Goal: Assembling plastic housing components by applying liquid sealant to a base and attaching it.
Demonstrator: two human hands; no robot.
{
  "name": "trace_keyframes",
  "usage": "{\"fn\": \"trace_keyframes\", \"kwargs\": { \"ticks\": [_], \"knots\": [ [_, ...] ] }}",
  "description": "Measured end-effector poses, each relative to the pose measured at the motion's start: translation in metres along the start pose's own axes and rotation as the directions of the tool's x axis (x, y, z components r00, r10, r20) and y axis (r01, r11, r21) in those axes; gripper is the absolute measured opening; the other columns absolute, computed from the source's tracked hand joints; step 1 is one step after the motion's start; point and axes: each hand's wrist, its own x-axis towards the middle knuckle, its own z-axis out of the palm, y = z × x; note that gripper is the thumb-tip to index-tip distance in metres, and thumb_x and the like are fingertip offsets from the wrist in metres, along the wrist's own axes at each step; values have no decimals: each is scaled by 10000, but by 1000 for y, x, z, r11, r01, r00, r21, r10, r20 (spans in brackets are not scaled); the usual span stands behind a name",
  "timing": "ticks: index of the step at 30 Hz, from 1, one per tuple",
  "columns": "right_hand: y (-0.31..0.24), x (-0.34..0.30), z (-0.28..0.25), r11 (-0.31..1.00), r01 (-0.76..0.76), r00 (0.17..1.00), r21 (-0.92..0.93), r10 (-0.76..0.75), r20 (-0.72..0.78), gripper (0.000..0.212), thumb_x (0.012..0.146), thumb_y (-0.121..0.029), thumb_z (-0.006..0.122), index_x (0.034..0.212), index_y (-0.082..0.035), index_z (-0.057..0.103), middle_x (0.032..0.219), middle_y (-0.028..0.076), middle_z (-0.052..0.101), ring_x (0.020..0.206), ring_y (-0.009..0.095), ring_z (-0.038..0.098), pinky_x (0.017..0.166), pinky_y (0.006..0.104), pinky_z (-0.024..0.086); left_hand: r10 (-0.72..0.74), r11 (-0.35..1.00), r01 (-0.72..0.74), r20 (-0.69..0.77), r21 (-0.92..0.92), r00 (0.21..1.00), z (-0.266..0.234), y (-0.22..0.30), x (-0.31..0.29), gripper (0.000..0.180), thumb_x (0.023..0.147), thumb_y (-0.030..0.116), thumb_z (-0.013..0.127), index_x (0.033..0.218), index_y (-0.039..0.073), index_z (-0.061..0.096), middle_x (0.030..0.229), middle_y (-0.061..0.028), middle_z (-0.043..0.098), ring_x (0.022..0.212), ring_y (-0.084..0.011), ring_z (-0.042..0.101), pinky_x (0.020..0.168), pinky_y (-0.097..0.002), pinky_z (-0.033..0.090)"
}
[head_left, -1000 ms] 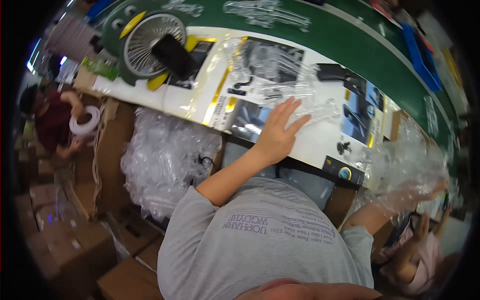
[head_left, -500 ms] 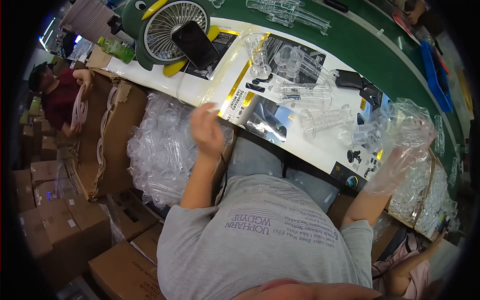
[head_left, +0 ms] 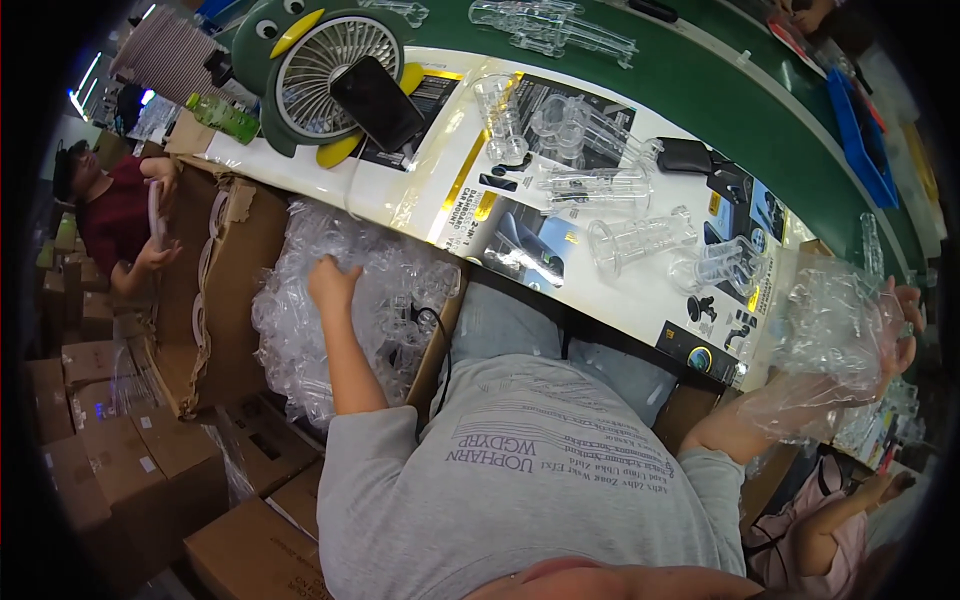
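Observation:
My left hand [head_left: 334,286] is over a heap of clear plastic-wrapped pieces [head_left: 300,340] in an open carton, thumb apart from the fingers; the fingertips are partly hidden, and I see nothing held. At the far right, my right hand [head_left: 898,335] has its fingers curled around a crumpled clear plastic bag [head_left: 830,320], which also drapes over the forearm. Whether the bag contains anything is unclear. Between my hands, several clear glass-like pieces lie on the printed cardboard sheet, including a flared one [head_left: 500,115], a wide-based one [head_left: 635,245] and a branched one [head_left: 720,268].
A penguin-shaped fan [head_left: 320,85] stands at the back left, with a black phone [head_left: 378,103] leaning on it. A green bottle [head_left: 222,117], a black pouch [head_left: 685,156] and a blue tray [head_left: 862,140] are around the table. Cartons [head_left: 120,450] stack at left. Other people work at both sides.
My left hand has moved left and down from the table edge onto the wrapped heap. My right hand has shifted right and down with the bag, uncovering the branched clear piece.

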Motion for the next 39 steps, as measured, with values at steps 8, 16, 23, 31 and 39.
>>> {"fn": "trace_keyframes", "kwargs": {
  "ticks": [8, 16, 23, 31, 39],
  "knots": [
    [113, 56, -96, -502, 316, 884, -805, -153, 442, 267, 801, -148, 545, 1037, -39, 481, 740, 30, 424, 559, 94, 351, 542, 250, 311, 78, 756, -282, -347, -591, 935, -129, 15, -37, 312, 664, 101, 655, 948, 8, 565, 913, -68, 537, 856, -205, 534, 789, -307, 429],
    [166, 90, -202, -959, -43, 999, -281, -50, 21, 484, 713, -316, 705, 1031, 34, 600, 884, 128, 591, 800, 212, 554, 696, 292, 429, 181, -164, -541, -564, -825, 805, -169, 97, -110, 314, 716, 201, 590, 937, -8, 509, 919, -118, 501, 877, -217, 518, 789, -346, 436],
    [161, 79, -225, -975, -51, 998, -215, -56, 14, 654, 654, -420, 742, 1092, 28, 555, 1100, 176, 561, 918, 259, 585, 759, 305, 457, 506, -421, 95, -148, -902, 850, -131, 186, -140, 360, 829, 300, 508, 996, -17, 470, 1000, -159, 505, 920, -250, 525, 821, -366, 432],
    [152, 61, -239, -990, 37, 990, -139, 17, 140, 401, 553, -121, 789, 817, -24, 502, 1102, 260, 554, 703, 231, 605, 638, 294, 471, 339, -484, 12, -175, -875, 924, -98, 204, -137, 370, 925, 282, 437, 1142, -17, 452, 1089, -117, 527, 1063, -201, 512, 934, -342, 399],
    [148, 74, -238, -973, -158, 976, -167, -180, 126, 310, 566, 0, 708, 809, -17, 516, 1033, 232, 559, 838, 300, 584, 730, 322, 462, 712, -298, -36, -247, -954, 658, -111, 178, -120, 210, 888, 141, 530, 1001, -30, 577, 932, -102, 621, 862, -182, 588, 816, -323, 450]
  ]
}}
